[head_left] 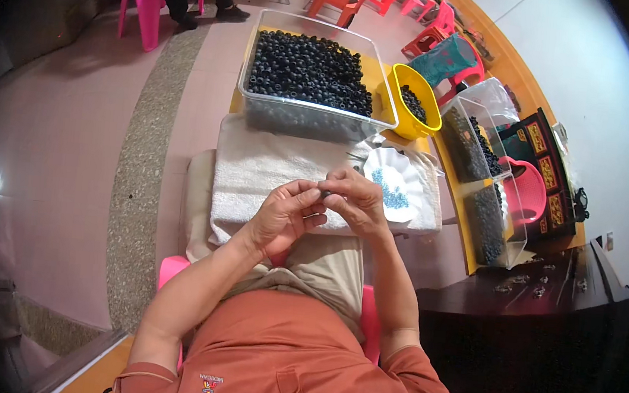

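Both hands meet over a white towel (257, 169), fingertips together. Between them is a small dark piece (324, 193), mostly covered; it looks like the black hollow pieces in the tub. My left hand (287, 213) pinches it between thumb and forefinger, the other fingers curled loosely. My right hand (356, 202) grips it from the other side, knuckles up. Just right of that hand, a white scalloped plate (408, 173) carries many tiny blue bits. Beyond the towel stands a clear plastic tub (299, 111) filled with black hollow pieces (307, 68).
A yellow basin (408, 126) with black pieces is right of the tub. Farther right are clear bins (474, 165) with more pieces, and a pink basket (526, 192). A teal bag (446, 58) and red stools (343, 1) stand behind. Someone sits on a pink chair (145, 13), far left.
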A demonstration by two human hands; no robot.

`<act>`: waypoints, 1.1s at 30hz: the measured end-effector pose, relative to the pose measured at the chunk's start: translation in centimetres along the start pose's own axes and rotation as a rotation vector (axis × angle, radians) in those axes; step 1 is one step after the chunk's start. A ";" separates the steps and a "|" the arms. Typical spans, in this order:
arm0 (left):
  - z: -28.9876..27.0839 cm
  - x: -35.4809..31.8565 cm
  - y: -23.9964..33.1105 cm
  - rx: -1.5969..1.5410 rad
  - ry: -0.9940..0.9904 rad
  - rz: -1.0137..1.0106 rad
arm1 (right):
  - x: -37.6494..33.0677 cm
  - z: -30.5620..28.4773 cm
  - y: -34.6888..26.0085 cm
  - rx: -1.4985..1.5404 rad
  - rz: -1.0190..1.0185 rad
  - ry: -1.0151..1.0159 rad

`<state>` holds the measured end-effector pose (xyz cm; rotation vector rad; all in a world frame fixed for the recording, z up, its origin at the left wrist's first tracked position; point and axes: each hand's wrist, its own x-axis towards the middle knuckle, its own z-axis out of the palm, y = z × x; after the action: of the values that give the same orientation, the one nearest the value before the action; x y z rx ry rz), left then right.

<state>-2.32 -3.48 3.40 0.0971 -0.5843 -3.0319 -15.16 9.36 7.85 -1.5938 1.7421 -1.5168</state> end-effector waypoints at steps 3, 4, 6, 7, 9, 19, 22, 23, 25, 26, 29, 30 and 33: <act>-0.5 0.2 -0.4 0.007 -0.009 0.012 | -0.6 0.2 0.0 0.058 0.033 -0.003; -0.6 0.2 -0.5 0.008 -0.011 0.012 | -0.7 0.3 0.1 0.087 0.046 -0.002; -0.7 0.2 -0.5 0.021 0.013 0.004 | -0.9 0.5 0.3 0.069 0.036 0.008; -0.8 0.2 -0.5 0.021 0.013 0.005 | -1.0 0.5 0.5 0.052 0.027 0.017; -0.7 0.2 -0.5 0.037 0.019 0.005 | -1.7 0.8 1.0 0.166 0.085 0.063; -0.7 0.3 -1.0 0.133 0.059 0.030 | -2.9 2.0 1.7 0.160 0.025 0.200; -0.5 0.2 -1.0 0.136 0.067 0.033 | -3.1 2.5 1.4 0.190 0.016 0.254; -0.5 0.2 -1.1 0.137 0.076 0.037 | -3.2 2.6 1.6 0.189 0.015 0.254; -0.5 0.3 -1.2 0.139 0.083 0.042 | -3.3 2.8 2.1 0.147 -0.034 0.290; -0.5 0.3 -1.2 0.131 0.094 0.046 | -3.4 2.9 2.1 0.147 -0.034 0.290; -0.6 0.3 -1.3 0.128 0.104 0.051 | -3.5 3.2 2.2 0.165 -0.014 0.316; -0.7 0.3 -1.3 0.133 0.102 0.051 | -3.5 3.2 2.5 0.144 -0.025 0.318; -0.8 0.4 -1.5 0.128 0.111 0.060 | -3.7 3.1 2.6 0.138 -0.019 0.319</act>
<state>-2.75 -2.41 2.11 0.2465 -0.7572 -2.9070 -12.82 10.56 3.01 -1.3624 1.7355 -1.9428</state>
